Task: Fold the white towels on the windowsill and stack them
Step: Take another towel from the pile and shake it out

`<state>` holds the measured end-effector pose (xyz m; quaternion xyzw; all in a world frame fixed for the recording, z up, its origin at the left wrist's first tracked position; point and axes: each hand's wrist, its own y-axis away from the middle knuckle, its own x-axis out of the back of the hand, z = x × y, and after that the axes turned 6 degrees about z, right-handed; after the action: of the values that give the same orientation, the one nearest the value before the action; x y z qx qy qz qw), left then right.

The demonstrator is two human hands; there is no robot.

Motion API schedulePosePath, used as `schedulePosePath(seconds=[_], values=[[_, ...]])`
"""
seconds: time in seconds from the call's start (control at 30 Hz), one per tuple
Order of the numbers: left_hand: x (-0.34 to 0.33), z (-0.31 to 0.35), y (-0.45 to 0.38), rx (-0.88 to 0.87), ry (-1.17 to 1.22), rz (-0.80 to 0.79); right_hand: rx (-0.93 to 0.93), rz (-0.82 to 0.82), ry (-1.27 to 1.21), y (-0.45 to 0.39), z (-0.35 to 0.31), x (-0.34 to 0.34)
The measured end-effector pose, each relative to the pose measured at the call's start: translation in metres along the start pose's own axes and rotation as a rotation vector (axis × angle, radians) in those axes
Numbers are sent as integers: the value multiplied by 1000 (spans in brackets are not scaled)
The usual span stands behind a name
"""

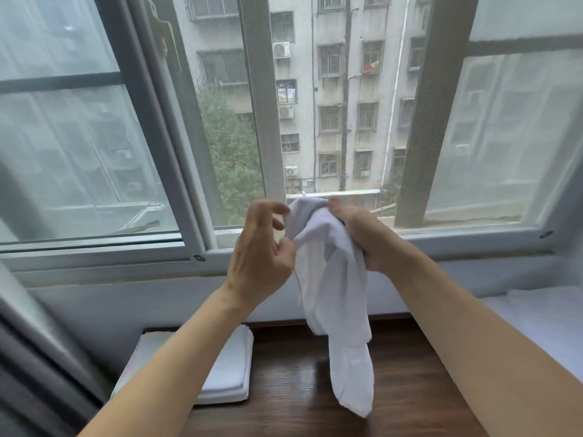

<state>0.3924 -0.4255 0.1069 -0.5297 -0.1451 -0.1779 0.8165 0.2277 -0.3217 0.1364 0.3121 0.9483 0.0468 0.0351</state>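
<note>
A crumpled white towel hangs in the air above the dark wooden windowsill. My right hand grips its bunched top at chest height. My left hand is just left of it, thumb and forefinger pinching the towel's left edge, the other fingers spread loose. The towel's lower end dangles close to the sill. A stack of folded white towels lies on the sill at the left, partly hidden behind my left forearm.
The window frame and glass stand right behind my hands. More white cloth lies on the sill at the right edge. A grey curtain or frame borders the left side.
</note>
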Motion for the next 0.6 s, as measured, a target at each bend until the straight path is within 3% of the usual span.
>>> schedulePosePath(seconds=[0.07, 0.13, 0.33, 0.47, 0.6], values=[[-8, -6, 12, -218, -26, -22, -74, -91, -64, 0, 3, 2], [-18, -9, 18, -292, -59, -99, -113, -159, -96, 0, 4, 4], [-32, -6, 13, -62, 102, -137, -126, -248, -119, 0, 0, 17], [-28, -2, 1, 2, 153, -122, -124, -267, -84, -3, 7, 25], [-24, 8, -10, 245, 302, -100, -98, -230, 45, -8, 15, 31]])
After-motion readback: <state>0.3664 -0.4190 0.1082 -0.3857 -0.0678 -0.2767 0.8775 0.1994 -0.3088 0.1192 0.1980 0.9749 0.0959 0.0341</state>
